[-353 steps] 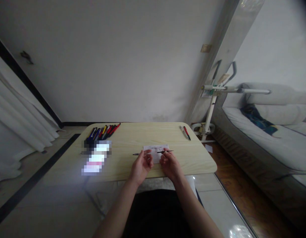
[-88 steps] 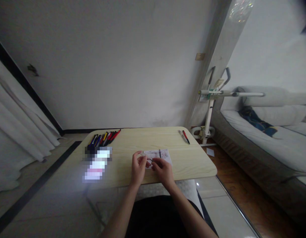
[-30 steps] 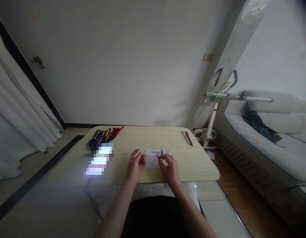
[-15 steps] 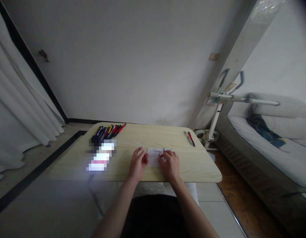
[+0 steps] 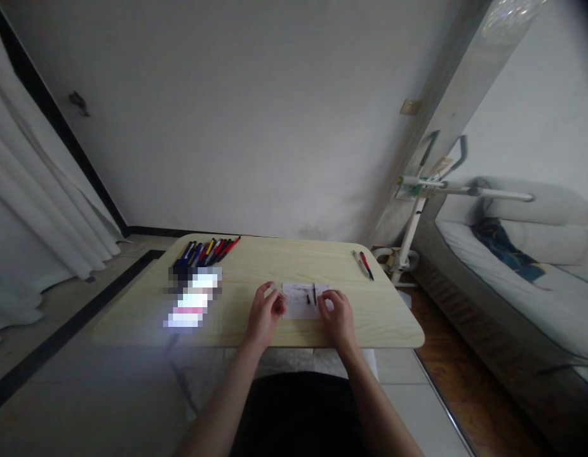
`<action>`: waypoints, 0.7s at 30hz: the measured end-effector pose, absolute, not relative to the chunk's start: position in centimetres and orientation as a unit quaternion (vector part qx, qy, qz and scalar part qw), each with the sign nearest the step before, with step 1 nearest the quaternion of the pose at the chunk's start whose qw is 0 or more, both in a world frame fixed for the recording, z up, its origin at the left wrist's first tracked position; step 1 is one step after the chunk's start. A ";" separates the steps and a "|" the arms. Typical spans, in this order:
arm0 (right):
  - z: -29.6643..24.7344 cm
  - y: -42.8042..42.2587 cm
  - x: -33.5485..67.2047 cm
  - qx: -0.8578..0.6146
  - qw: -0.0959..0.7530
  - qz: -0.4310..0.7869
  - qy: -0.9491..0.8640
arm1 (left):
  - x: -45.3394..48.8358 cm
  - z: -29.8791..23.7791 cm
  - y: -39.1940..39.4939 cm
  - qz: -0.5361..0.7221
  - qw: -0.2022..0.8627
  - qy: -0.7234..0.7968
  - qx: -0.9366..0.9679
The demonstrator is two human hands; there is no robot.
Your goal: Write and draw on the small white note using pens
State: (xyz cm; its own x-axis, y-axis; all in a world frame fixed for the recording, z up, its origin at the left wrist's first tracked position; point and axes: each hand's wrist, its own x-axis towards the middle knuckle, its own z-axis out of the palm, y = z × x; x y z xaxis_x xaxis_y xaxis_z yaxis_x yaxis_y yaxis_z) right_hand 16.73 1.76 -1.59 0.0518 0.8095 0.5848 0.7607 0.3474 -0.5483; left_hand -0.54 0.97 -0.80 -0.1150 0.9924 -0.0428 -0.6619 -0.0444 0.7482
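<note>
With 12 o'clock at the far edge of the table point(image 5: 279, 266), a sheet of white paper point(image 5: 296, 311) with dark print lies flat near the side at 6. Two little black things rest on it: a long thin stick point(image 5: 315, 294) that points about 12 to 6, and a short bit point(image 5: 308, 299) just beside it, on its 9 o'clock side.

The right hand point(image 5: 339, 317) is at about 4 o'clock, over the edge of the paper. Its thumb and fingers are bent and loose, and they seem to have let go. The tips are close to the long thin stick, but I cannot tell if they touch it. The left hand point(image 5: 265, 314) is at 9 o'clock, beside the paper. Its fingers curl in, and I cannot tell what, if anything, they grip.

Farther out on the table, a grey pen point(image 5: 361, 264) and a red pen point(image 5: 367, 264) lie side by side at 2. A bunch of pens point(image 5: 208, 251) lies at 10, and a bright, blurry thing point(image 5: 193, 298) at 9. Past the table, a white exercise machine point(image 5: 413, 225) stands at 2, with a sofa point(image 5: 494, 279) near 3.
</note>
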 end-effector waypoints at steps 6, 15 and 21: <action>-2.2 1.8 18.7 -0.572 0.468 0.045 -0.673 | -0.4 -0.9 0.8 0.669 0.601 0.327 0.290; -3.2 1.6 19.3 -0.578 0.470 0.091 -0.661 | -0.3 -0.8 0.7 0.666 0.583 0.350 0.305; -2.9 1.5 19.3 -0.587 0.464 0.095 -0.657 | -0.3 -0.6 1.1 0.665 0.582 0.356 0.305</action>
State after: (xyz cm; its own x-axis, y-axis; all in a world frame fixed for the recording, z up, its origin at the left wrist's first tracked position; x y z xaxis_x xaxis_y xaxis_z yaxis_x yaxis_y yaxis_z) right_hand 19.28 1.53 -2.90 0.1189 0.8588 0.4983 0.6827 0.2937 -0.6691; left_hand -0.31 1.07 -0.63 -0.1368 0.9906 -0.0095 -0.5565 -0.0689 0.8280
